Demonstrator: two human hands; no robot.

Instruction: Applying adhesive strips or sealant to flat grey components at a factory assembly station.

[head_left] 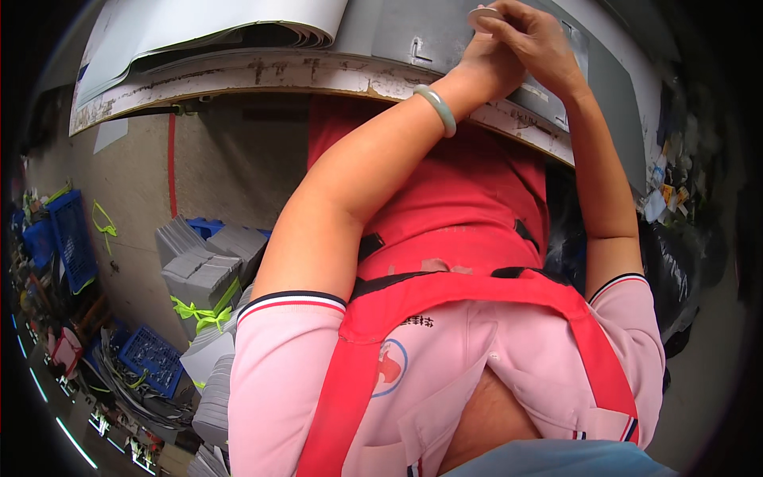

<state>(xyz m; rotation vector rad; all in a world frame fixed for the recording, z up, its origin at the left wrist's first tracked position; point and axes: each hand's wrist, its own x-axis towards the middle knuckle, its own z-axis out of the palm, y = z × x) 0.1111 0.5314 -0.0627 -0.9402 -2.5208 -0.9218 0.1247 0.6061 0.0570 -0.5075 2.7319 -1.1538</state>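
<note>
Both hands are close together over the far side of the worktable, near the upper edge of the view. My right hand [542, 44] is closed, with thumb and fingers pinching a small pale round disc [483, 15]. Beneath and beside it lies my left hand [491, 70], with a pale green bangle [437, 110] above its wrist. The right hand covers the left fingers, so I cannot tell whether they hold anything. Under the hands is a dark grey sheet [389, 36] with small L-shaped cut-outs.
Large white sheets [230, 28] curl at the table's left, above its worn edge [278, 75]. Below on the left stand stacks of grey cut pieces [203, 274] tied with bright green strips, and blue crates [73, 238]. Black plastic bags [671, 270] sit at right.
</note>
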